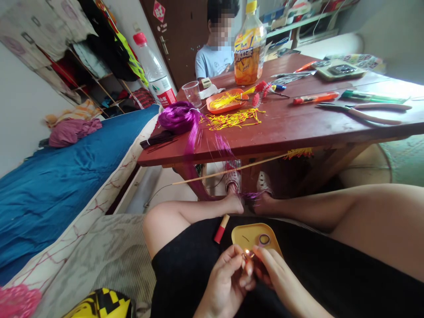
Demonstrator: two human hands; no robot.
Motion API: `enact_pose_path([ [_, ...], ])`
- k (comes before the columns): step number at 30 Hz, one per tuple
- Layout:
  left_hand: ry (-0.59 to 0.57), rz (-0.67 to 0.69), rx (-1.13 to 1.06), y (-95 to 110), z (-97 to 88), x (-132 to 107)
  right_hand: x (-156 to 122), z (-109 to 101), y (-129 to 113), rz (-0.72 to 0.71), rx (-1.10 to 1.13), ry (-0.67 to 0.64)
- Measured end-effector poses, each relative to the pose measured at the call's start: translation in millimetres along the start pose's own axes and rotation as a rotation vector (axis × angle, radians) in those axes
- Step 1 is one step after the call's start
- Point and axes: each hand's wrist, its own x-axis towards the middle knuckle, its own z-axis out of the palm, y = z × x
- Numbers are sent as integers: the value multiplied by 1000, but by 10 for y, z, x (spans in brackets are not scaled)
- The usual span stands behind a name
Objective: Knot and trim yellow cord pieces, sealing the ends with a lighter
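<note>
My left hand and my right hand meet over my lap, fingers pinched together around a tiny glowing object, perhaps a small flame or a bead. I cannot make out what it is. Just beyond the fingers a yellow tray rests on my black skirt, with a small ring in it. A red and tan stick lies on the skirt to the tray's left.
A red wooden table stands ahead with a purple thread bundle, yellow strands, an orange tray, a drink bottle, pliers and pens. Another person sits behind it. A blue bed lies to the left.
</note>
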Motion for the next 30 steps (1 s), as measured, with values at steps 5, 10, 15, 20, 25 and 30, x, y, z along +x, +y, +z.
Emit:
enact_pose_path([
  [5, -5, -2, 12, 1, 10, -5, 21, 0, 21, 8, 12, -8],
  [10, -3, -3, 15, 1, 6, -8, 40, -3, 57, -10, 20, -21],
  [15, -7, -2, 10, 2, 9, 0, 50, 1, 73, -44, 29, -37],
  [20, -8, -3, 12, -1, 7, 5, 65, -2, 78, -61, 47, -64],
  [25, -11, -7, 1, -11, -17, 1, 49, -3, 80, -55, 57, -57],
  [30, -126, -3, -63, -14, -36, 25, 29, -13, 122, -59, 86, -38],
])
